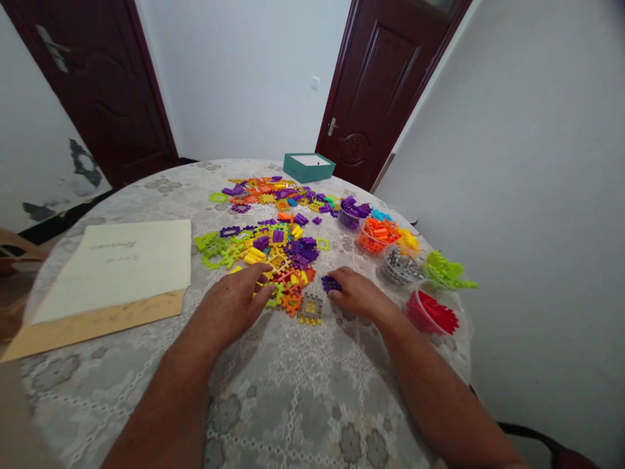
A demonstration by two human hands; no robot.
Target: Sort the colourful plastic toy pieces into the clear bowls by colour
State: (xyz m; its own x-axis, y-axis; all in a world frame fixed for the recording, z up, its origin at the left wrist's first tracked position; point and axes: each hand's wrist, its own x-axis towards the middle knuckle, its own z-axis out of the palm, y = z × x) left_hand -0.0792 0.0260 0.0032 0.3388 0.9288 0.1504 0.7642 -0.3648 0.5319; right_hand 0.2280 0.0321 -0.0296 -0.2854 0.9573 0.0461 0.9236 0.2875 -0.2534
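Observation:
My left hand [236, 297] hovers at the near left edge of a pile of plastic building pieces, its thumb and fingers apart with nothing visible between them. Yellow, lime green and orange pieces lie around its fingertips. Right of the pile, my right hand [355, 292] has its thumb and fingers closed on a dark purple building piece [331, 283], low over the tablecloth. Between the hands lies a grey square piece [311, 307] with yellow showing through it. A purple cluster [303, 251] sits in the pile just beyond.
Along the right edge stand clear tubs of sorted pieces: purple [352, 212], orange [379, 233], grey [402, 264] and red [432, 311]. Lime green pieces [444, 268] lie beside them. A second mixed pile [273, 195] and a green box [308, 169] are farther back. Paper sheets [122, 264] lie left.

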